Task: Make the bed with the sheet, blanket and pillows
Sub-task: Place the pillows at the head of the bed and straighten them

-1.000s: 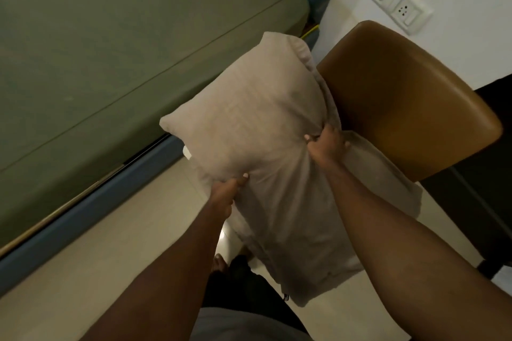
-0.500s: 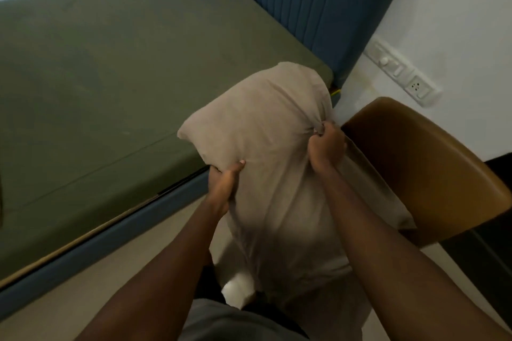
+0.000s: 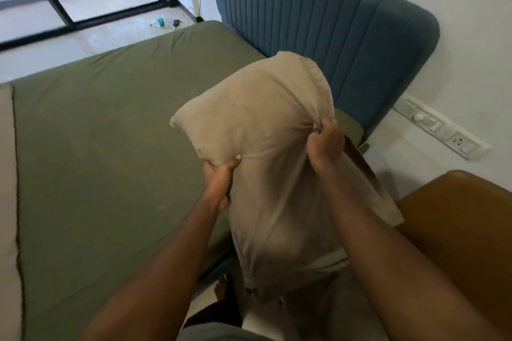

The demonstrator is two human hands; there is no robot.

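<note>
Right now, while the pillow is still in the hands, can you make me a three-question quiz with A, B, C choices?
1. Where is the pillow?
A. flat on the floor
B. held up in the air in front of the blue headboard
C. on a chair seat

2. What colour is the sheet?
A. green
B. red
C. white

3. What is the right hand doing?
A. hanging open and empty
B. lying flat on the mattress
C. pinching the pillow's cloth

Answers:
1 B, the left hand and the right hand lift it.
2 A, it looks olive green all over.
3 C, its fingers bunch the fabric.
</note>
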